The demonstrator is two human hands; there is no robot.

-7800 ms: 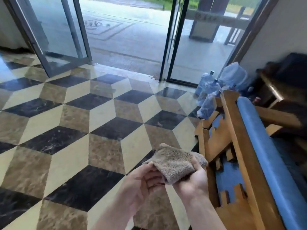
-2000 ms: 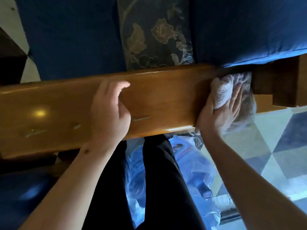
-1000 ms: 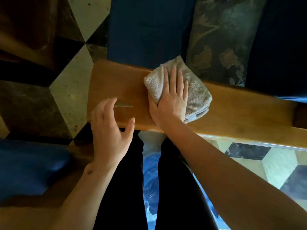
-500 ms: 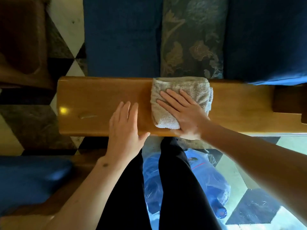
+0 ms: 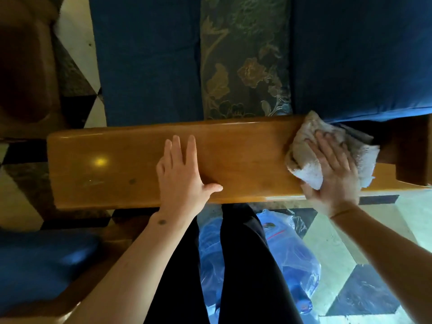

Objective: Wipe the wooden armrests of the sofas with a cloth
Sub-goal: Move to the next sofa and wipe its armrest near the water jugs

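**Cloth pressed flat at the right end of the armrest**

Patterned marble floor (image 5: 364, 293) in cream, brown and black shows on both sides of a sofa with blue cushions (image 5: 149, 61) and a dark floral panel (image 5: 245, 66) between them. Across the middle of the view runs the wooden armrest (image 5: 245, 164), glossy, with a bright spot of reflected light toward its left end.

Over at the armrest's right end lies the cloth (image 5: 306, 174), a bunched grey-beige towel. It sits under the right hand (image 5: 334, 174), whose fingers are spread straight over the fabric and press it down onto the wood; nothing is curled round it. Part of the cloth sticks out beyond the fingertips toward the blue cushion, and part shows pale and fluffy just left of the palm, by the thumb. Its right edge reaches close to the darker wooden post (image 5: 411, 150) at the end of the armrest.

Well to the left of the cloth, the left hand (image 5: 184, 176) rests flat on the middle of the armrest, fingers straight, thumb out to the right, holding nothing.

Below the armrest stand the person's dark trouser legs (image 5: 247, 265), with blue plastic water bottles (image 5: 292, 265) lying on the floor behind them. A blue padded seat (image 5: 42, 260) with a wooden frame sits at lower left.
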